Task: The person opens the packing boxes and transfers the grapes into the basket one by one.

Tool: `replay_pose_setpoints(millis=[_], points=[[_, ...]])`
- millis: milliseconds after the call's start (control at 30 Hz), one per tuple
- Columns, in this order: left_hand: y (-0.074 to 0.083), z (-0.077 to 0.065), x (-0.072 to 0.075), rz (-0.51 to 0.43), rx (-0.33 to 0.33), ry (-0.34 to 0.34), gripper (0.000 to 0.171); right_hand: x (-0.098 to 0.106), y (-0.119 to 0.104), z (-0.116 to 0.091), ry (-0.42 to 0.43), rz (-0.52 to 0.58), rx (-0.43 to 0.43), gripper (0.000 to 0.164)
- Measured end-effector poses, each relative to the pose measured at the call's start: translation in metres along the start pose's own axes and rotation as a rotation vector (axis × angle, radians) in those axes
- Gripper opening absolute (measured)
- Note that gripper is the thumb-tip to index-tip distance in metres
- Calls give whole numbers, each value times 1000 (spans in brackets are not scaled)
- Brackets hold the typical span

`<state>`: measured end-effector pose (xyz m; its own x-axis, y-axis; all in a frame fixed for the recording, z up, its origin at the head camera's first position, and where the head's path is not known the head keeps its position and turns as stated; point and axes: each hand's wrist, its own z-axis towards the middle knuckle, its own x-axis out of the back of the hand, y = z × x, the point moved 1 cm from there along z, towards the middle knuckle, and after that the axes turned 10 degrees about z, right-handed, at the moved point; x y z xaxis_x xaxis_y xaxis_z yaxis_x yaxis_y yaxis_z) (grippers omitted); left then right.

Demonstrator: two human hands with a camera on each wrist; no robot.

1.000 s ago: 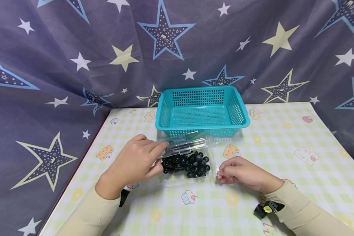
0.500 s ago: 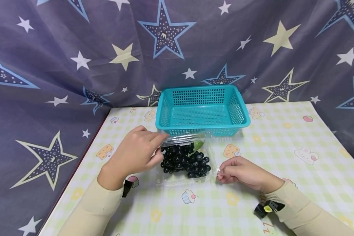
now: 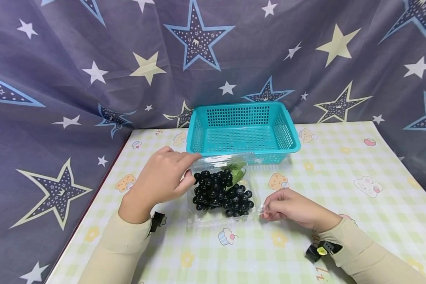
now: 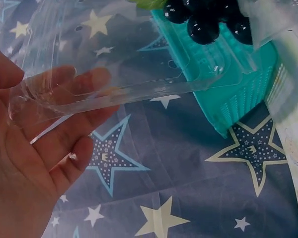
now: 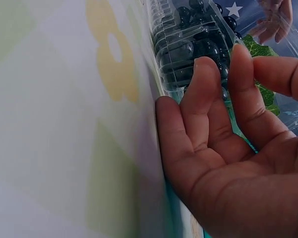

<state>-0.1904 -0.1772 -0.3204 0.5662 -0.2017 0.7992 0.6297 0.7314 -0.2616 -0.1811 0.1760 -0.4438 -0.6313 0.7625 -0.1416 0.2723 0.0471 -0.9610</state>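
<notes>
A clear plastic clamshell box (image 3: 206, 221) lies on the table with its lid (image 3: 227, 159) raised toward the far side. Bunches of black grapes (image 3: 211, 191) sit inside, beside a green leaf (image 3: 237, 173). My left hand (image 3: 161, 177) pinches the lid at its left corner; in the left wrist view, the thumb is above the clear rim (image 4: 139, 92) and the fingers show through the plastic. At the box's right edge, my right hand (image 3: 291, 209) pinches the rim between thumb and forefinger, its other fingers curled close to the tabletop.
Just behind the box stands a turquoise perforated basket (image 3: 243, 152), its front wall partly covered by the lid. A checked tablecloth (image 3: 340, 177) with cartoon prints covers the table. A star-patterned curtain (image 3: 248, 47) hangs along the back and sides.
My left hand has risen and moved away from me, swinging the lid up and back so that more of the grapes and the leaf show. The right hand has stayed in place.
</notes>
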Motion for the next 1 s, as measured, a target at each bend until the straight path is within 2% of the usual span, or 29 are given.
replay_pose_setpoints(millis=[167,333,567,667,1000], points=[[-4,1,-1,-40,52,-17,49,-1,0,0,-8,-9,8,19],[-8,0,-1,-84,110,-68,48,-1,-1,0,-18,-62,21,23],[-12,-7,1,-202,132,-123,42,-1,0,0,-31,-76,24,22],[-14,-9,2,-229,149,-110,40,-2,0,0,-34,-81,29,21],[-18,-8,2,-240,231,10,33,-2,-1,-1,-31,-125,41,20]])
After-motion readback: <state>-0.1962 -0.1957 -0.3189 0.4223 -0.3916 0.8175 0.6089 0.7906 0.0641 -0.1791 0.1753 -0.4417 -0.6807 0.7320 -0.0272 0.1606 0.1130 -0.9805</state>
